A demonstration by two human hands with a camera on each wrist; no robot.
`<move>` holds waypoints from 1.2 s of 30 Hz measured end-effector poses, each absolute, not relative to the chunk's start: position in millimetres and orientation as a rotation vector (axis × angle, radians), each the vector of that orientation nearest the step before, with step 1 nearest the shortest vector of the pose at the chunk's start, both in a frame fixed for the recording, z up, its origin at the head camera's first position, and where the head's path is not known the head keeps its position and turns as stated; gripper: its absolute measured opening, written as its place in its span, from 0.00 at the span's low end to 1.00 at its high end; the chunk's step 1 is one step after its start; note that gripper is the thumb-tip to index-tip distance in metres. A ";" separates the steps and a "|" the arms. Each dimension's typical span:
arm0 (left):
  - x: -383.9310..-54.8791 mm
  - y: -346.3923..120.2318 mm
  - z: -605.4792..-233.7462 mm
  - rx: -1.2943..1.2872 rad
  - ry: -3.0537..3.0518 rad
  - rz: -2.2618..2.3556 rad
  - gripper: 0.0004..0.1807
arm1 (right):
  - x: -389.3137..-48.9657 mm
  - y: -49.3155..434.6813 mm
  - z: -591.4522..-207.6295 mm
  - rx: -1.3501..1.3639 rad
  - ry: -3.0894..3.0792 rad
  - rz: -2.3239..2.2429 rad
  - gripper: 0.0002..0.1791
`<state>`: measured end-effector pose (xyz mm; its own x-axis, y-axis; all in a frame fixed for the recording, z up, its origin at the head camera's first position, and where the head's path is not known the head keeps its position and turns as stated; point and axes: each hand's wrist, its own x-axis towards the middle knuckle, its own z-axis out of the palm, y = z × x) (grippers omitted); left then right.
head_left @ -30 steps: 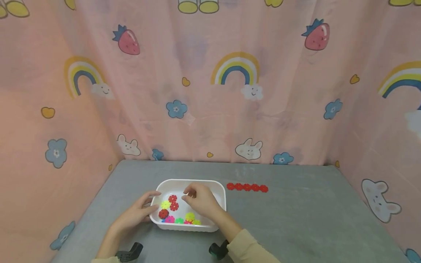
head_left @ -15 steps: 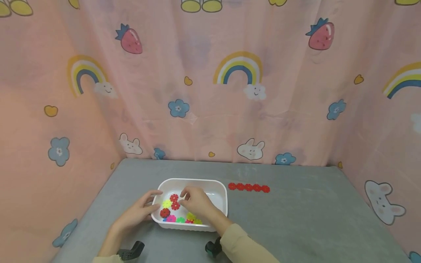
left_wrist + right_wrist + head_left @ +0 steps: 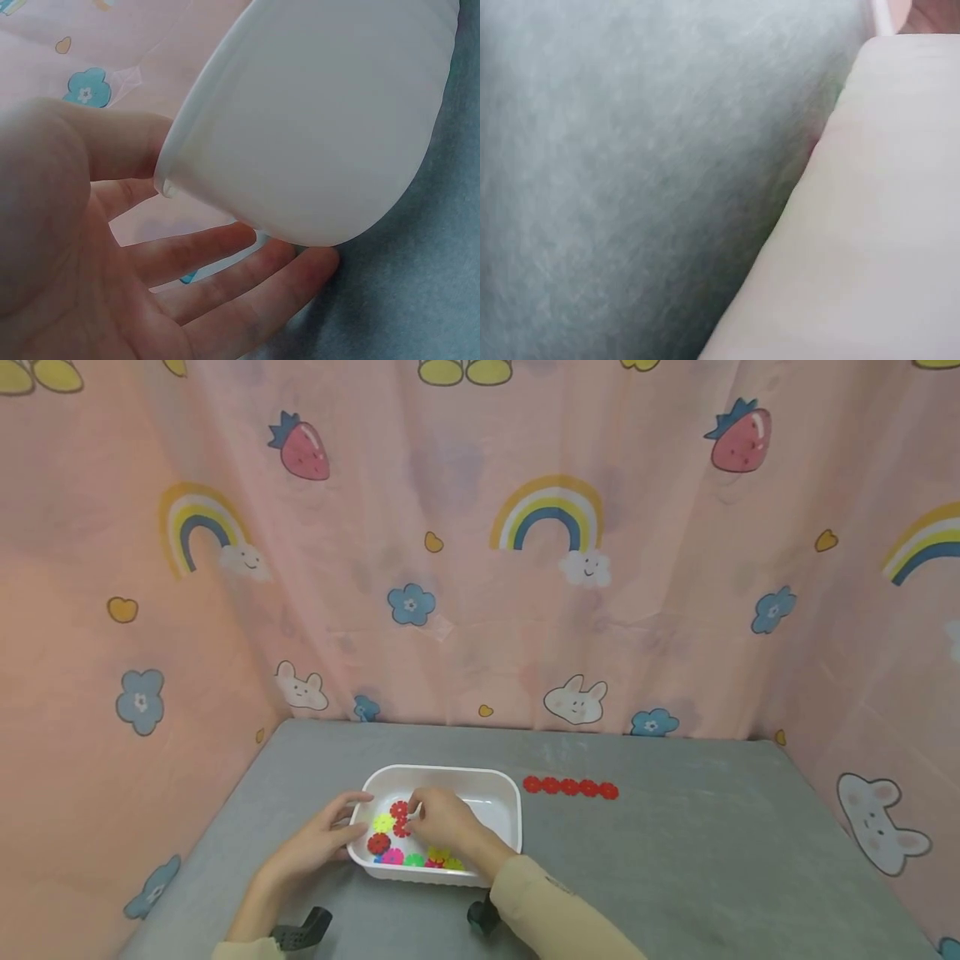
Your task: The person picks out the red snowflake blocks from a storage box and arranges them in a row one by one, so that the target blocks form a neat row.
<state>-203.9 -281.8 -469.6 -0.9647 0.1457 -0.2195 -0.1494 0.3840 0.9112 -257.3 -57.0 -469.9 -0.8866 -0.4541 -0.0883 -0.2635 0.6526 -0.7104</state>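
A white plastic tray (image 3: 491,777) stands on the grey table; its outer wall (image 3: 322,112) fills much of the left wrist view. My left hand (image 3: 318,839) grips its left end, thumb hooked at the rim and fingers (image 3: 262,300) against the outside. Inside lie small notched plastic discs: two red discs (image 3: 399,810), a yellow disc (image 3: 383,823), a darker red disc (image 3: 378,843), a pink disc (image 3: 393,857) and a green disc (image 3: 413,860). My right hand (image 3: 446,822) reaches into the tray, thumb and forefinger slightly apart at the red pair, partly covering the nearer one.
To the tray's right, several red discs (image 3: 570,787) lie in a straight row on the grey table (image 3: 675,852). More yellow discs (image 3: 438,854) sit along the tray's near wall. A pink printed curtain (image 3: 465,652) closes off the back and sides.
My right hand has moved left and slightly down inside the tray, up to the two red discs. My left hand stays at the tray's end. The head view has shifted slightly.
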 end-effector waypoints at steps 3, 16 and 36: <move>-204.3 -281.4 -468.9 0.000 2.383 1.612 0.27 | -258.3 -58.6 -471.5 -0.585 2.611 -1.046 0.10; -203.9 -281.2 -468.0 -0.007 2.400 1.584 0.27 | -260.1 -65.7 -477.9 -0.671 2.723 -0.784 0.12; -203.0 -281.2 -469.8 -0.010 2.431 1.563 0.27 | -260.4 -66.0 -483.0 -0.685 2.729 -0.765 0.11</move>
<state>-203.0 -281.2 -469.8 -0.9686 0.1286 -0.2129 -0.1402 0.4245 0.8945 -260.4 -66.0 -483.0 -0.8656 -0.4931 -0.0876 -0.3758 0.7552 -0.5371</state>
